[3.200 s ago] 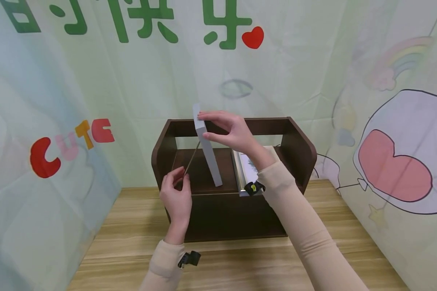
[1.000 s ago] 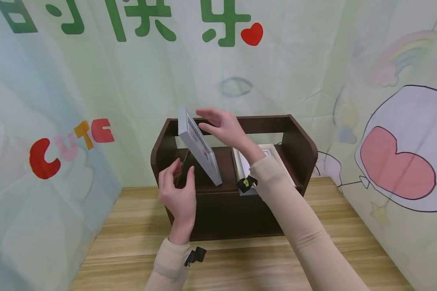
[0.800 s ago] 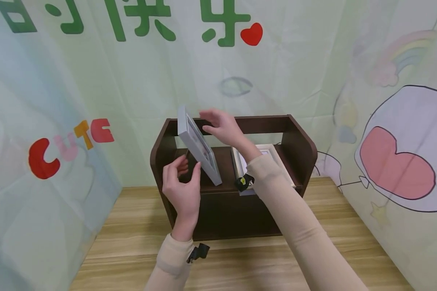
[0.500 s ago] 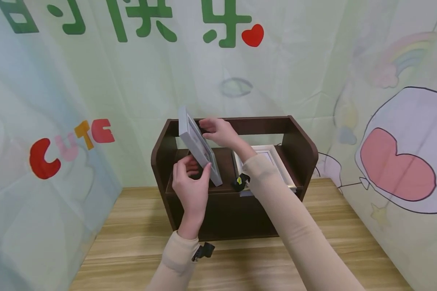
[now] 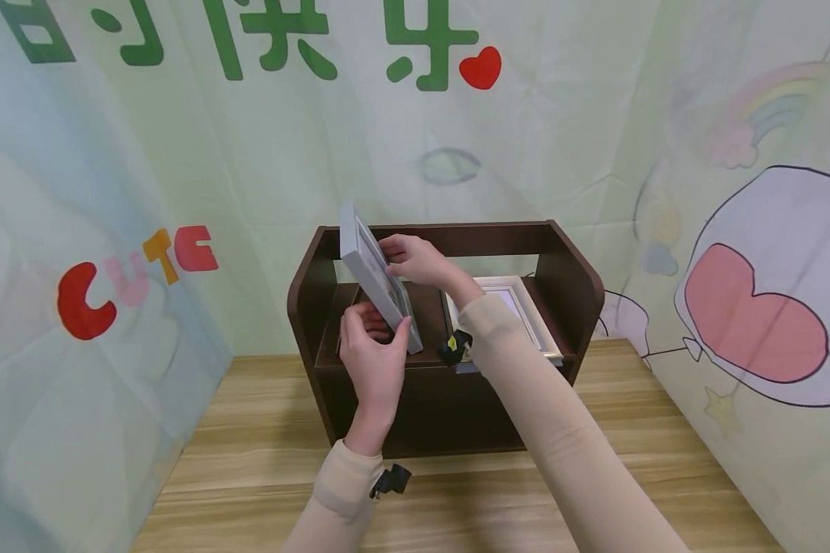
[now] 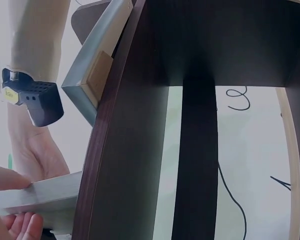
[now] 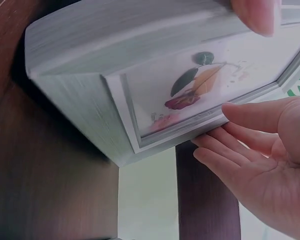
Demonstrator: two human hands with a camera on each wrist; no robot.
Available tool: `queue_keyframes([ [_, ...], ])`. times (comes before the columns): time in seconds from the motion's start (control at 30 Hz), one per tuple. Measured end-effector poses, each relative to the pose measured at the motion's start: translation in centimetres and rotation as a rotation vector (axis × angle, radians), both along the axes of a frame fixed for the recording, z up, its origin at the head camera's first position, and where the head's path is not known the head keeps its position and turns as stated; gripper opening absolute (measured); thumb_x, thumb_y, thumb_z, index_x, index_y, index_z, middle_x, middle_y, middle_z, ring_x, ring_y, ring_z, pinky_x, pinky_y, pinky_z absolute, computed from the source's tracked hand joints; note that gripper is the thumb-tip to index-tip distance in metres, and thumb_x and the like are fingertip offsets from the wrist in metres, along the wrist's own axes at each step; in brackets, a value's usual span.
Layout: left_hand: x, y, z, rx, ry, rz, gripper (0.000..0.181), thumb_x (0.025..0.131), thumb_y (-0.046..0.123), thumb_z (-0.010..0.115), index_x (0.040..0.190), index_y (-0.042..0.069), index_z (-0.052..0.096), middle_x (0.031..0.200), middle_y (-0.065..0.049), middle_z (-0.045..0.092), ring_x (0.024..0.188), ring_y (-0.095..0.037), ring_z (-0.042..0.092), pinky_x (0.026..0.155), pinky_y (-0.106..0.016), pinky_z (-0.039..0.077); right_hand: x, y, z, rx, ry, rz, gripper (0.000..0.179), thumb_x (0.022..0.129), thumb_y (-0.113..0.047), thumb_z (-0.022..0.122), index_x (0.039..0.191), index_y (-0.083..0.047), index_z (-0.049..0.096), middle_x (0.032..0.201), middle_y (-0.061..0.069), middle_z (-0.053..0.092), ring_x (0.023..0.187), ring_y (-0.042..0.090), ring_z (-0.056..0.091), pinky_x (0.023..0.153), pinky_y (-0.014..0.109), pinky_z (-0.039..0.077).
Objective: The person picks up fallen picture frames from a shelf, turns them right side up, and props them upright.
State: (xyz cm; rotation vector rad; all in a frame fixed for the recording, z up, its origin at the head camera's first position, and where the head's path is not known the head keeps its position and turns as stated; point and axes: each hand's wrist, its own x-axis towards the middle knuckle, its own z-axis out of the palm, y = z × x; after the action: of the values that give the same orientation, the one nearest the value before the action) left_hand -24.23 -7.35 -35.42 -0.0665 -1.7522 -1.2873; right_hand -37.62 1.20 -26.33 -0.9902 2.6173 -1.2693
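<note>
A grey picture frame [image 5: 380, 280] stands tilted on the left part of the dark brown wooden shelf [image 5: 456, 407], its top leaning left. In the right wrist view, a pressed flower with leaves [image 7: 195, 85] shows behind its pane. My left hand [image 5: 376, 369] grips the frame's near edge low down, thumb in front and fingers behind. Higher up, at the far edge, my right hand [image 5: 424, 265] pinches the frame between thumb and fingers. The left wrist view catches both hands on the frame [image 6: 50, 192]. The frame's back is mostly hidden.
Stacked pale frames [image 5: 539, 322] lie flat on the shelf's right part, jutting a little over its front edge. Raised side panels and a back rail [image 5: 484, 238] bound the shelf. It stands on a wood-grain table [image 5: 249, 430] before a printed cloth backdrop [image 5: 283, 153].
Since the earliest frame, the picture frame has tipped left and my left hand has left its thin back support for the near edge. My right hand has come down and taken the far edge.
</note>
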Motion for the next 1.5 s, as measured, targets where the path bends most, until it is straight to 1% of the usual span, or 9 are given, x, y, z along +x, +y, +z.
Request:
queue_keyframes([
  [0.2, 0.0, -0.2, -0.1, 0.001, 0.029, 0.014, 0.044, 0.074, 0.013, 0.081, 0.107, 0.000, 0.055, 0.096, -0.012, 0.057, 0.079, -0.018, 0.060, 0.065, -0.027, 0.054, 0.4, 0.1, 0.3, 0.030, 0.002, -0.011, 0.050, 0.089, -0.003, 0.060, 0.137, -0.001, 0.045, 0.136, 0.016, 0.053, 0.124, 0.026, 0.052, 0.099, 0.035, 0.047],
  [0.33, 0.1, -0.5, 0.0, -0.001, 0.027, 0.022, 0.043, 0.074, 0.014, 0.081, 0.106, 0.001, 0.056, 0.095, -0.011, 0.058, 0.078, -0.017, 0.060, 0.065, -0.024, 0.053, 0.6, 0.2, 0.6, 0.055, 0.004, -0.015, 0.051, 0.089, -0.004, 0.059, 0.138, -0.001, 0.044, 0.136, 0.016, 0.053, 0.125, 0.026, 0.051, 0.100, 0.036, 0.046],
  [0.47, 0.3, -0.8, 0.3, 0.001, 0.024, 0.030, 0.042, 0.072, 0.009, 0.081, 0.106, 0.000, 0.057, 0.095, -0.012, 0.058, 0.077, -0.019, 0.061, 0.065, -0.027, 0.054, 0.7, 0.3, 0.8, 0.063, 0.000, -0.027, 0.052, 0.089, -0.004, 0.060, 0.138, -0.001, 0.044, 0.135, 0.016, 0.053, 0.124, 0.026, 0.052, 0.100, 0.036, 0.046],
  [0.6, 0.3, -1.2, 0.5, 0.007, 0.018, 0.030, 0.041, 0.072, 0.005, 0.081, 0.105, -0.001, 0.059, 0.095, -0.013, 0.058, 0.077, -0.020, 0.062, 0.066, -0.029, 0.055, 0.8, 0.4, 0.9, 0.066, -0.011, -0.062, 0.052, 0.088, -0.004, 0.063, 0.137, -0.001, 0.046, 0.134, 0.016, 0.054, 0.123, 0.026, 0.053, 0.100, 0.035, 0.046],
  [0.83, 0.4, -2.5, 0.6, -0.002, -0.021, 0.074, 0.035, 0.075, 0.008, 0.078, 0.106, 0.002, 0.063, 0.096, -0.013, 0.059, 0.079, -0.017, 0.063, 0.068, -0.019, 0.054, 1.3, 0.7, 1.2, 0.087, -0.007, -0.114, 0.052, 0.086, -0.003, 0.064, 0.135, 0.000, 0.047, 0.132, 0.017, 0.056, 0.122, 0.028, 0.054, 0.101, 0.035, 0.045],
  [0.9, 0.4, -3.0, 0.7, -0.003, -0.024, 0.083, 0.034, 0.076, 0.007, 0.077, 0.107, 0.001, 0.064, 0.096, -0.014, 0.059, 0.080, -0.019, 0.064, 0.069, -0.020, 0.054, 1.4, 0.7, 1.3, 0.086, -0.006, -0.126, 0.052, 0.085, -0.002, 0.064, 0.135, 0.001, 0.048, 0.131, 0.018, 0.056, 0.121, 0.028, 0.055, 0.100, 0.034, 0.046],
  [1.13, 0.3, -4.3, 0.8, -0.003, -0.036, 0.064, 0.037, 0.078, 0.003, 0.074, 0.114, -0.002, 0.065, 0.099, -0.017, 0.062, 0.085, -0.024, 0.065, 0.073, -0.030, 0.056, 1.8, 1.0, 1.4, 0.074, -0.033, -0.181, 0.050, 0.086, -0.001, 0.062, 0.133, 0.004, 0.048, 0.129, 0.019, 0.058, 0.120, 0.030, 0.056, 0.097, 0.034, 0.048],
  [1.3, 0.1, -4.9, 1.0, 0.000, -0.059, 0.060, 0.037, 0.079, 0.004, 0.074, 0.115, -0.002, 0.065, 0.098, -0.017, 0.064, 0.086, -0.024, 0.066, 0.074, -0.031, 0.056, 2.0, 1.3, 1.2, 0.099, -0.022, -0.232, 0.049, 0.086, -0.003, 0.063, 0.132, 0.003, 0.049, 0.127, 0.018, 0.059, 0.117, 0.027, 0.058, 0.096, 0.033, 0.049],
  [1.5, 0.0, -5.3, 1.2, -0.002, -0.092, 0.048, 0.038, 0.080, 0.004, 0.073, 0.116, -0.002, 0.064, 0.100, -0.018, 0.065, 0.087, -0.026, 0.067, 0.075, -0.032, 0.056, 2.5, 2.0, 1.3, 0.113, -0.010, -0.264, 0.045, 0.085, -0.004, 0.063, 0.129, 0.002, 0.052, 0.123, 0.017, 0.061, 0.114, 0.026, 0.059, 0.093, 0.032, 0.050],
])
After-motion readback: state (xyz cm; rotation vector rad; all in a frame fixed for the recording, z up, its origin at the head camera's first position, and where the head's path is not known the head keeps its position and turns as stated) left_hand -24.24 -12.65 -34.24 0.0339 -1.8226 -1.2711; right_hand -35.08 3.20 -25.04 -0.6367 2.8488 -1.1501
